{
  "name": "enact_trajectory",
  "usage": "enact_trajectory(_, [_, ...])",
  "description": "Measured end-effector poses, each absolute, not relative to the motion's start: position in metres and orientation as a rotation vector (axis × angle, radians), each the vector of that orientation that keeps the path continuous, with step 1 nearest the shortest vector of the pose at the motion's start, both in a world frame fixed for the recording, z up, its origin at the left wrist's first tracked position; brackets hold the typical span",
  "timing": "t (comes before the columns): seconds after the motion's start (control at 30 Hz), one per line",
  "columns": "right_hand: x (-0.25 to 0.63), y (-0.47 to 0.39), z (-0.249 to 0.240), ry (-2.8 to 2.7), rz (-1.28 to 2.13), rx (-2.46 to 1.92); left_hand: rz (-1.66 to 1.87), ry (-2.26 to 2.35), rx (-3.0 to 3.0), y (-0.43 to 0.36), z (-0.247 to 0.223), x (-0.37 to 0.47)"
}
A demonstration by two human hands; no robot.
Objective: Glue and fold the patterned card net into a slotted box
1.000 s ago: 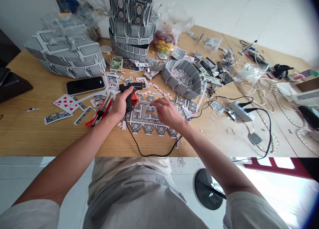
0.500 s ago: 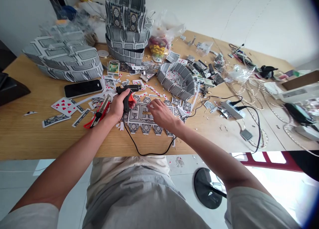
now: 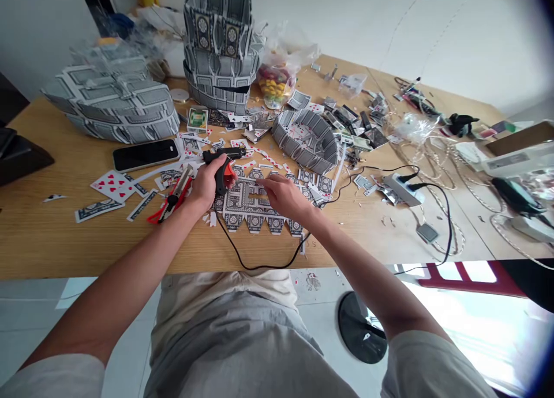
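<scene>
My left hand (image 3: 206, 181) is wrapped round a black glue gun (image 3: 221, 177) with an orange trigger, its nozzle pointing right. My right hand (image 3: 285, 197) is over a flat piece made of patterned cards (image 3: 236, 201), index finger extended and the other fingers curled under. Whether anything is between those fingers is too small to tell. Along the near edge of the flat piece runs a row of card tabs. The gun's black cord (image 3: 259, 268) loops in front of it. Red-handled pliers (image 3: 179, 193) and a cutter lie beside my left wrist.
Behind stand a tall card structure (image 3: 219, 69) and a boat-shaped one (image 3: 116, 106). A phone (image 3: 146, 154) lies at left, an open card ring (image 3: 305, 138) beyond my right hand. At right are a power strip (image 3: 402, 190), cables and a box (image 3: 519, 156).
My right hand has shifted slightly right, and its fingers have drawn together with the index finger pointing left. My left hand keeps hold of the glue gun.
</scene>
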State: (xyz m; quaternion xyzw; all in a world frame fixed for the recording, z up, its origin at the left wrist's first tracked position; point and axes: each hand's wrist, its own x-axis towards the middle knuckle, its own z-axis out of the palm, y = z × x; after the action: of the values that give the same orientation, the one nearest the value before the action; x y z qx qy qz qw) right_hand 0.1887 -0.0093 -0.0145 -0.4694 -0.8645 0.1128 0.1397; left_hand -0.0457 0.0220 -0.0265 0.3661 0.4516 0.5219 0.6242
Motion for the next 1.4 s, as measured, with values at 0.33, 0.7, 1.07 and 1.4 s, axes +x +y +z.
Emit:
enact_trajectory(0.33, [0.172, -0.001, -0.005, -2.566, 0.227, -1.316, 1.183, 1.064, 0.798, 0.022, -0.025, -0.046])
enact_trajectory(0.7, [0.16, -0.001, -0.015, -2.762, 0.146, -1.205, 1.181, 1.053, 0.831, 0.02, -0.024, -0.046])
enact_trajectory(1.07, [0.167, 0.01, -0.016, -2.523, 0.368, -1.185, 1.181, 1.044, 0.827, 0.02, -0.026, -0.046])
enact_trajectory(1.4, [0.168, 0.021, -0.024, -2.559, 0.293, -1.203, 1.243, 1.118, 1.023, 0.003, -0.002, -0.067])
